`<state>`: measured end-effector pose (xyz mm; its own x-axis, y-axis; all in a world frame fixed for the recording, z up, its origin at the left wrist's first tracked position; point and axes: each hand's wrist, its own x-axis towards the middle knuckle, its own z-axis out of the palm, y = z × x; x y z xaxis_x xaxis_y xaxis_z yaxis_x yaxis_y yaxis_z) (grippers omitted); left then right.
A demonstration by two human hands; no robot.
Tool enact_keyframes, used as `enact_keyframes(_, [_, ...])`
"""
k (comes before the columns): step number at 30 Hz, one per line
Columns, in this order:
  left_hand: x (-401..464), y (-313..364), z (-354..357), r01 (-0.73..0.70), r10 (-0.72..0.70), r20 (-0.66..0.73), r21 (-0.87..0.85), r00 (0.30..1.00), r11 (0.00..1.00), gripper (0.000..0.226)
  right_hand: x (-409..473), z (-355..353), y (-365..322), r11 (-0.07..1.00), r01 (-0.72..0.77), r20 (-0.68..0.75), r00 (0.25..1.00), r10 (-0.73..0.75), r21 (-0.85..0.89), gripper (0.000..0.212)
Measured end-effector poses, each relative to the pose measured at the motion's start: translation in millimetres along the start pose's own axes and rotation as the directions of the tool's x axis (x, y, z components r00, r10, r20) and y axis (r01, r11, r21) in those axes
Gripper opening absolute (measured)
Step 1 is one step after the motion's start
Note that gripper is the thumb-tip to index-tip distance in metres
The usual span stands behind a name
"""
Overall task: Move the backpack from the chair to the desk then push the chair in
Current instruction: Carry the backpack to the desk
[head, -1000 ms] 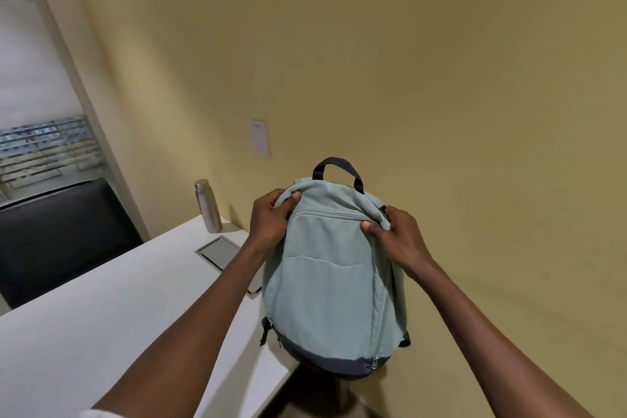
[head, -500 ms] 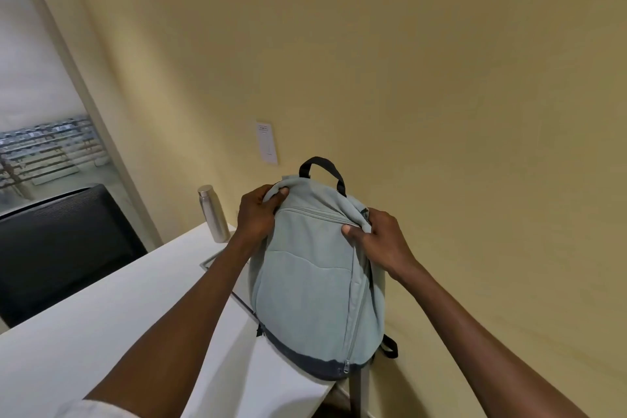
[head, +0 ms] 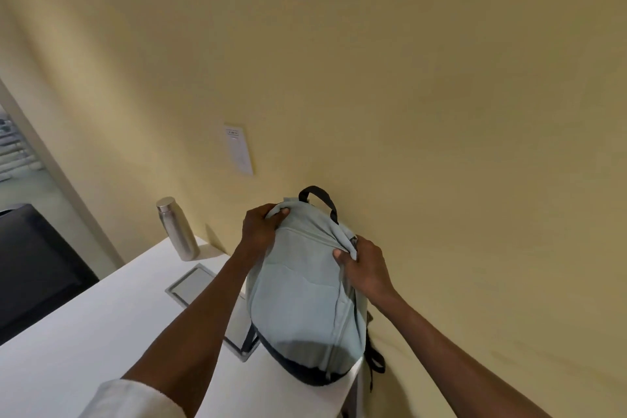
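A pale green backpack (head: pixel 302 302) with a dark base and a black top handle stands upright on the right end of the white desk (head: pixel 101 332), close to the yellow wall. My left hand (head: pixel 261 226) grips the fabric at its top left. My right hand (head: pixel 364 265) pinches the fabric at its top right shoulder. Its dark base sits on the desk by the right edge, with a strap hanging off. The chair the backpack came from is out of view.
A steel bottle (head: pixel 177 229) stands at the back of the desk. A grey recessed panel (head: pixel 193 285) lies flush in the desktop, left of the backpack. A black chair back (head: pixel 34 268) shows beyond the desk at left. A white wall plate (head: pixel 239 149) hangs above.
The backpack has moved left and onto the desk: a second ago its base hung off the desk's right end; now it rests on the desktop. Both hands kept their grip.
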<state>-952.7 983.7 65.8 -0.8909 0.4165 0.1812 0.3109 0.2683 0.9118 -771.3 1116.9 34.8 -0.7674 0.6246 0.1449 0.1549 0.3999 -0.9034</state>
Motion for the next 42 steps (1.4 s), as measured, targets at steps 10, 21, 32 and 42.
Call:
enact_keyframes(10, [30, -21, 10, -0.034, 0.055, -0.138, 0.149, 0.989, 0.988, 0.060, 17, 3, -2, 0.858, 0.249, -0.053, 0.951, -0.304, -0.449, 0.050])
enact_keyframes(21, [-11, -73, 9, -0.577, 0.442, 0.375, 0.604, 0.815, 0.550, 0.054, 24, 5, 22, 0.119, 0.508, 0.375, 0.756, -0.537, -0.853, 0.052])
enact_keyframes(32, [-34, -51, -3, -0.571, 0.448, 0.353, 0.503, 0.821, 0.649, 0.044, 15, 12, 6, 0.320, 0.497, 0.273, 0.794, -0.544, -0.807, 0.050])
enact_keyframes(42, [-65, -31, -9, -0.462, 0.395, 0.239, 0.458, 0.887, 0.760, 0.050, 6, -6, -7, 0.483, 0.449, 0.242, 0.869, -0.431, -0.752, 0.065])
